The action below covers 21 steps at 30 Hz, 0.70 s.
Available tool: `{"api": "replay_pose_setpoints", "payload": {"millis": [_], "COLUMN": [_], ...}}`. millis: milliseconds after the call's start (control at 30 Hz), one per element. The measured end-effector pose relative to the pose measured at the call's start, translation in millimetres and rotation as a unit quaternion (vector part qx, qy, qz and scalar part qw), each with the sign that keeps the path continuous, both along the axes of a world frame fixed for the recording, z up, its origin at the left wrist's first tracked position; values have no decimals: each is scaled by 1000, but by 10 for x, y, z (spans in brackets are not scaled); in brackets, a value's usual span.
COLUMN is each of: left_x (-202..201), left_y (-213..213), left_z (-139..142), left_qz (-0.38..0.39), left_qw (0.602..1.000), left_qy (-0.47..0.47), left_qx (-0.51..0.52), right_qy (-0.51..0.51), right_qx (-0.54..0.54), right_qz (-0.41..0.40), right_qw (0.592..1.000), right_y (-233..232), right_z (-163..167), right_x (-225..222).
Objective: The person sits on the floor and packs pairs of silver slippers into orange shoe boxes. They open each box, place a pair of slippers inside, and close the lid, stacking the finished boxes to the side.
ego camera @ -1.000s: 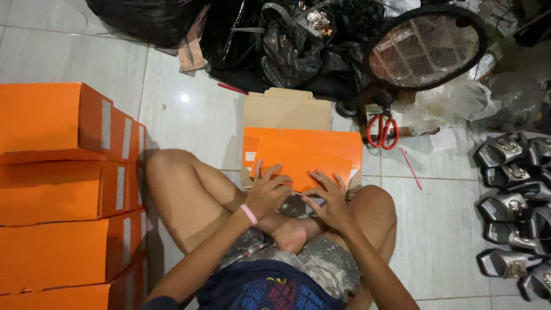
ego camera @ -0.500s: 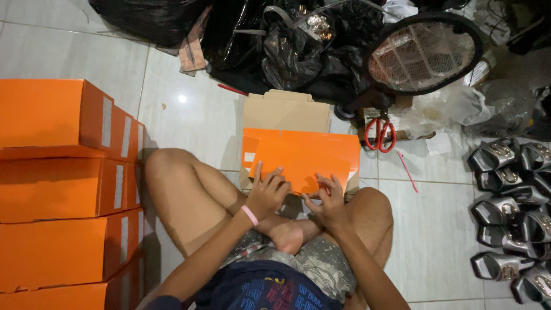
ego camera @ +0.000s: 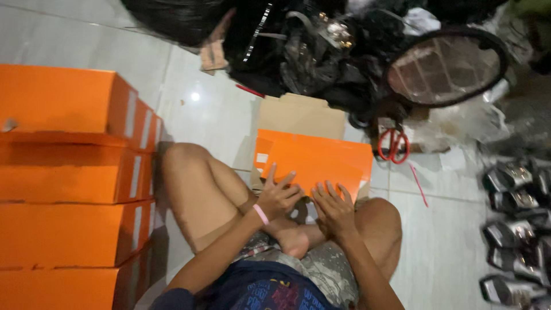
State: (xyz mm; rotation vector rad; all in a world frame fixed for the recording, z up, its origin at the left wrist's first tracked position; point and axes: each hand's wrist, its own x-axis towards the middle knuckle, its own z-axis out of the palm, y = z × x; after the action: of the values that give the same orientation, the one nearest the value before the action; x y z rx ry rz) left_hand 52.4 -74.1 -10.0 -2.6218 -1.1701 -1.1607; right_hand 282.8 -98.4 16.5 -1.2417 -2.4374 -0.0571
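I sit cross-legged on a pale tiled floor. An orange cardboard box [ego camera: 321, 158] with a brown flap behind it lies on the floor just in front of my legs. My left hand [ego camera: 279, 195], with a pink band on its wrist, presses flat on the box's near edge, fingers spread. My right hand [ego camera: 332, 209] rests beside it on the same edge, fingers spread too. A small dark-and-silver object shows between the two hands, mostly hidden.
Stacked orange boxes [ego camera: 69, 172] stand at my left. Red-handled scissors [ego camera: 393, 146] lie right of the box. A round black racket head [ego camera: 447, 66] and dark bags [ego camera: 298, 46] fill the back. Several black-and-silver shoes [ego camera: 516, 229] line the right edge.
Both hands stay on the box's near edge, the fingers shifting slightly. The view has drifted a little.
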Motion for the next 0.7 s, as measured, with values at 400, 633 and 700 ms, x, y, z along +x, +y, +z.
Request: {"api": "replay_pose_setpoints", "payload": {"millis": [400,633,700], "left_x": [-217,-631,-916], "left_y": [-727,-670,-734], "left_z": [38,440,682], "left_qz": [273,128,144], "left_qw": [769,651,636], "left_qy": [-470,-724,-737], "left_qx": [-336,-185,-178], "right_qy": [-79,107,137], "right_qx": [-204,-159,-148], "right_qz": [-79,15,52], "right_qw": [973,981,978], "right_y": [896,276,124], "right_z": [228,891,1151], "right_x": [-650,-1770,-2078]}}
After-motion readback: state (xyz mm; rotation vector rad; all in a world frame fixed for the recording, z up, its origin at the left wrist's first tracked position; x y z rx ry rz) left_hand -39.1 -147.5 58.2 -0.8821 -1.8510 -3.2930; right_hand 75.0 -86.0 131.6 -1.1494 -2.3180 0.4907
